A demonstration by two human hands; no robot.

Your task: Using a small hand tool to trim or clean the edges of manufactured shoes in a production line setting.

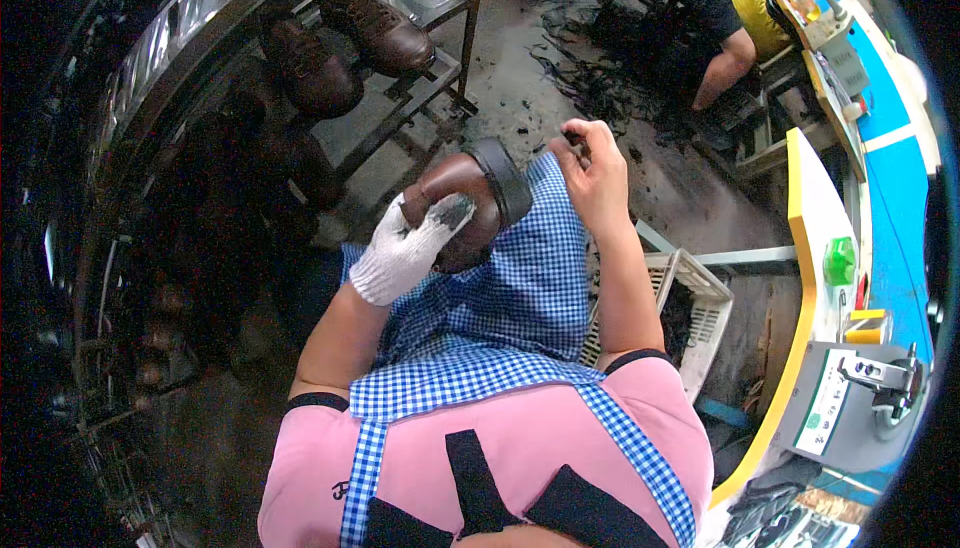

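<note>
In a white knitted glove with a dark patch at the fingertips, my left hand [398, 256] is closed round a brown leather shoe [455, 180]. The shoe is tilted over my lap, its thick black sole [500, 183] turned up and to the right. My right hand [598, 176] is bare and raised to the right of the sole, apart from it. Its thumb and fingers are curled together, and a small dark bit shows at the fingertips, too small to name. A blue checked apron [480, 318] covers my lap.
Brown shoes [385, 33] stand on a metal rack [465, 43] at the front left. Black scraps [590, 58] litter the floor. A white plastic crate [710, 293] sits by my right arm. On the right is a yellow-edged bench [797, 198] with a grey machine [850, 413]. Another person's leg [725, 68] shows beyond.
</note>
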